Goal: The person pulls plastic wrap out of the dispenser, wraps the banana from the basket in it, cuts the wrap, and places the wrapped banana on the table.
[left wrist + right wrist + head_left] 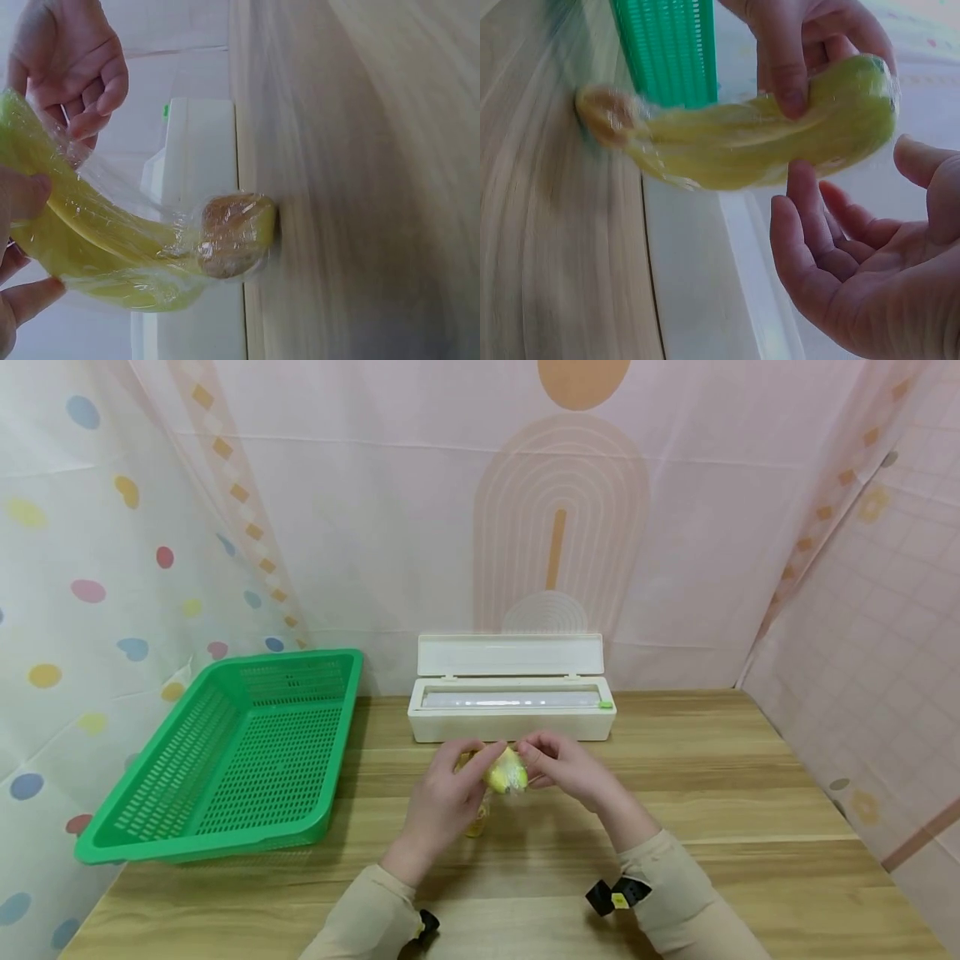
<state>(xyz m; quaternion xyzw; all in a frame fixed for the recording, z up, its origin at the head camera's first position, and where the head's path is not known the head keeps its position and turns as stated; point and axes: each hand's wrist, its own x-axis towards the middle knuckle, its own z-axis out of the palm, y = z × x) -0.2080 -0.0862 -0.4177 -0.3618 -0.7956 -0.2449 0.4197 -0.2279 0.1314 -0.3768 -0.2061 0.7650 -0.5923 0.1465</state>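
Observation:
A small bunch of bananas (507, 772), wrapped in clear film, is held up over the table. Its brown stem end (234, 235) points down near the tabletop and the greenish tip points up. My left hand (448, 789) grips the upper part between thumb and fingers, seen also in the right wrist view. Close against the other side is my right hand (570, 770); its fingers are loosely bent, with a fingertip at the banana's surface and the thumb apart (870, 277). Behind both hands stands a white film dispenser box (513, 725) with its lid raised.
A green perforated basket (330, 777) stands on the left of the wooden table (720, 793). Inside the dispenser lies a roll of film (510, 699), with a green slider (605, 704) at its right end. Patterned curtains (405, 527) hang behind and at both sides.

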